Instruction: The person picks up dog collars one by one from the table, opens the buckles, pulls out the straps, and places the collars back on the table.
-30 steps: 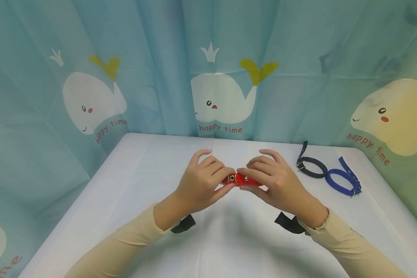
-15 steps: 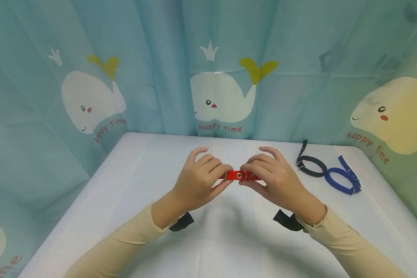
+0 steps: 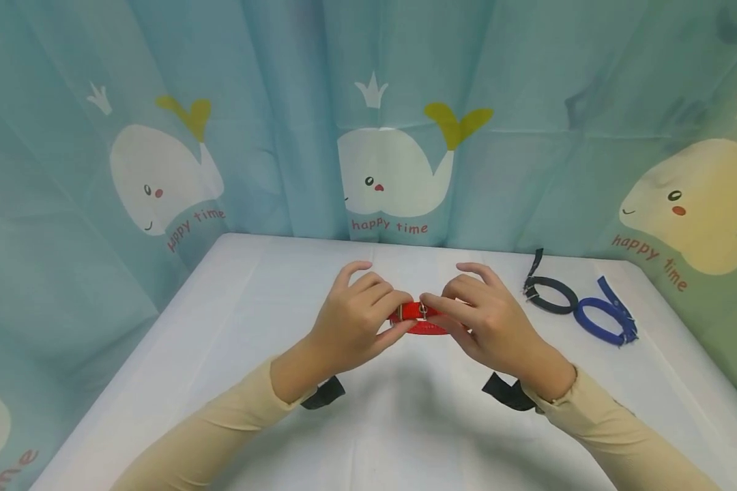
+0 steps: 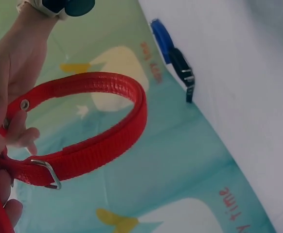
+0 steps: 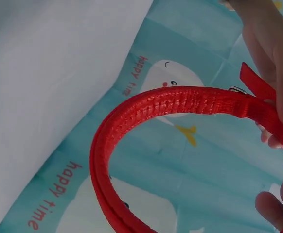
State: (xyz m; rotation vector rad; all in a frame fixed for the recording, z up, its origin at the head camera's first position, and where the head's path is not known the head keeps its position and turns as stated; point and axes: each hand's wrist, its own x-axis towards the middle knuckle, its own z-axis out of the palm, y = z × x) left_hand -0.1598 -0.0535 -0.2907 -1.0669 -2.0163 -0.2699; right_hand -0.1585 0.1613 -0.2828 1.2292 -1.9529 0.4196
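Note:
A red pet collar point(image 3: 413, 311) is held above the table between my two hands. My left hand point(image 3: 353, 324) pinches it near the buckle, thumb below and fingers above. Opposite, my right hand point(image 3: 491, 314) pinches the strap beside a metal ring, its fingertips close to the left ones. In the left wrist view the padded loop point(image 4: 97, 158) hangs out in a wide curve, with a metal D-ring point(image 4: 54, 177) and an eyelet point(image 4: 25, 105) showing. A free strap end point(image 5: 256, 82) sticks up in the right wrist view. Fingers partly hide the buckle.
On the right of the white table point(image 3: 282, 273) lie a black collar point(image 3: 553, 294) and a blue collar point(image 3: 607, 320), side by side. A whale-print curtain point(image 3: 295, 123) hangs behind the table.
The collar dipped and tilted, so its lower loop shows under the fingers again. My right fingertips have shifted slightly left, onto the strap near the metal ring.

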